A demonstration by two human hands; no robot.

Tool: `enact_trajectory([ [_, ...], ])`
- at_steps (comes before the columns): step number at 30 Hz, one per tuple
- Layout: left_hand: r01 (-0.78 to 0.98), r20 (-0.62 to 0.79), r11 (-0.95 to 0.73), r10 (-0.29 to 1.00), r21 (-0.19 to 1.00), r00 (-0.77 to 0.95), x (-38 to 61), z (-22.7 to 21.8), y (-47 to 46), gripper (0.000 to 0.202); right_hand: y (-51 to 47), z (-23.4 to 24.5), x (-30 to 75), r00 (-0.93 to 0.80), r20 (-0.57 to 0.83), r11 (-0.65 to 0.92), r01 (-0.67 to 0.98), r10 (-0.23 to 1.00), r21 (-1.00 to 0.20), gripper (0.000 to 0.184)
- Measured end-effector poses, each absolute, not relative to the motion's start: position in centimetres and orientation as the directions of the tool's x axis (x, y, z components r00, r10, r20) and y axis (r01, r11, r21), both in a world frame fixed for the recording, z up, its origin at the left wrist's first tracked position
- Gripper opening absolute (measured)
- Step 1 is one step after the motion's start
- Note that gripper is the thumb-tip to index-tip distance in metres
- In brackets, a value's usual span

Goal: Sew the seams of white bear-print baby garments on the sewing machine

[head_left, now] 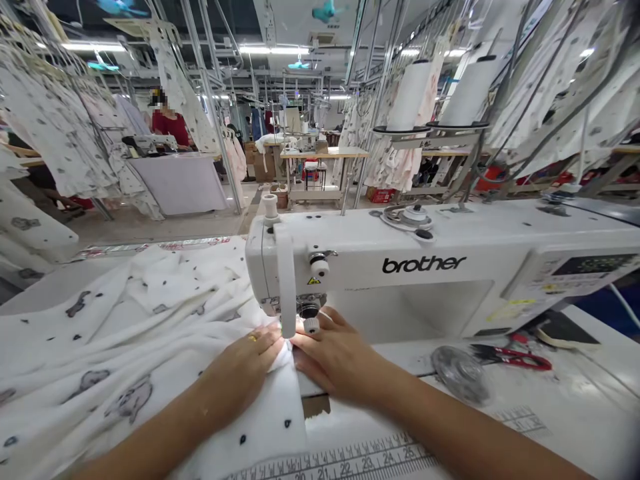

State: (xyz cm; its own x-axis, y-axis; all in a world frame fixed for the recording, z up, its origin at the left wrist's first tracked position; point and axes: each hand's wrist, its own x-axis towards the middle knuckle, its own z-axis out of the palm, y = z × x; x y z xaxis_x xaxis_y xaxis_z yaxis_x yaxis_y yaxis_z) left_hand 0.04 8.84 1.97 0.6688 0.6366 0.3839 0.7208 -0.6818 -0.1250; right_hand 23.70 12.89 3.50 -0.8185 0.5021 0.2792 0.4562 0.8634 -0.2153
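Right at the needle, the view gets tight: the white Brother sewing machine (425,267) has its head hanging over the fingertips, so the needle point itself is hard to make out. Off to the right lie red-handled scissors (515,357) and a round grey metal disc (460,373), with a printed measuring tape (350,462) running along the table's near edge. Far back, a person in red (170,123) stands at another table. The white printed cotton fabric (125,347) spreads out to the left, its edge lying under both hands. Left hand (245,373) presses flat, fingers spread; right hand (335,357) lies flat too, fingers together, fingertips just beside the presser foot.
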Motion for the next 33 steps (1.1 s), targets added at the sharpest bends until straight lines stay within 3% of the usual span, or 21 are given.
enact_trajectory([
  [3, 0.736, 0.393, -0.664, 0.646, -0.133, 0.654, 0.5, 2.7, 8.4, 0.046, 13.2, 3.3, 23.9, -0.820, 0.320, 0.879, 0.425, 0.475, -0.216, 0.023],
  [8, 0.660, 0.432, -0.735, 0.551, -0.155, 0.714, 0.8, 3.2, 7.9, 0.042, 13.3, 3.5, 23.9, -0.835, 0.319, 0.894, 0.414, 0.449, -0.173, 0.021],
  [17, 0.771, 0.376, -0.622, 0.689, -0.133, 0.620, 0.4, 1.0, 8.0, 0.049, 13.2, 3.8, 24.0, -0.820, 0.282, 0.867, 0.474, 0.497, -0.151, 0.021],
  [22, 0.776, 0.388, -0.630, 0.711, -0.018, 0.586, 0.7, 1.8, 8.2, 0.045, 13.4, 3.9, 24.2, -0.851, 0.387, 0.935, 0.328, 0.355, -0.136, 0.018],
  [25, 0.783, 0.317, -0.621, 0.751, 0.040, 0.580, 0.8, 3.4, 7.6, 0.048, 13.2, 4.2, 24.3, -0.894, 0.394, 0.976, 0.187, 0.215, -0.109, 0.021],
  [29, 0.787, 0.243, -0.614, 0.774, 0.058, 0.585, 0.7, 5.5, 5.1, 0.062, 12.6, 4.4, 24.3, -0.940, 0.327, 0.991, 0.063, 0.098, -0.118, 0.019],
  [33, 0.817, 0.246, -0.577, 0.793, 0.009, 0.557, -0.7, 5.3, 2.6, 0.057, 12.3, 4.0, 24.2, -0.954, 0.291, 0.983, 0.019, 0.073, -0.183, 0.017],
])
